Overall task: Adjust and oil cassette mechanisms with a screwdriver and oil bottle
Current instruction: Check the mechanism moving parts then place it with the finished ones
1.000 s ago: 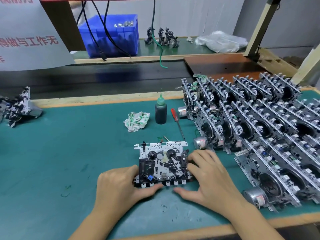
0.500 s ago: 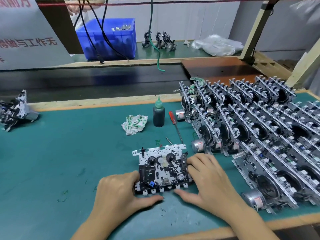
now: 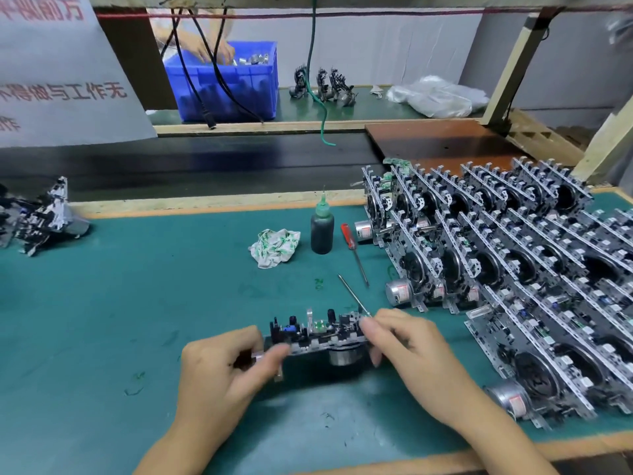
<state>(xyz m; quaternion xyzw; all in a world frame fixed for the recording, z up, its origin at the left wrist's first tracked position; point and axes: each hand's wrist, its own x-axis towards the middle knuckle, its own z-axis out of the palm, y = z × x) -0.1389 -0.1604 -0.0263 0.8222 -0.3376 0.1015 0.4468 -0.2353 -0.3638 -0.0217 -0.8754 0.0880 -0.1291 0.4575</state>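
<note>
Mechanism (image 3: 318,337) tipped up edge-on since 0.5s ago — long axis L-R | both hands' grips pinch ends: left hand (image 3: 219,375), right hand (image 3: 411,351)

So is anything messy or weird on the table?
A little. A crumpled cloth lies beside the upright oil bottle, and a jumbled mechanism sits alone at the far left, unlike the neat rows on the right. No oil looks spilled.

A green-topped bench (image 3: 137,303) is carrying an oil bottle (image 3: 322,231), red screwdriver (image 3: 350,240), crumpled rag (image 3: 274,247) and stacked cassette mechanisms (image 3: 513,269).
</note>
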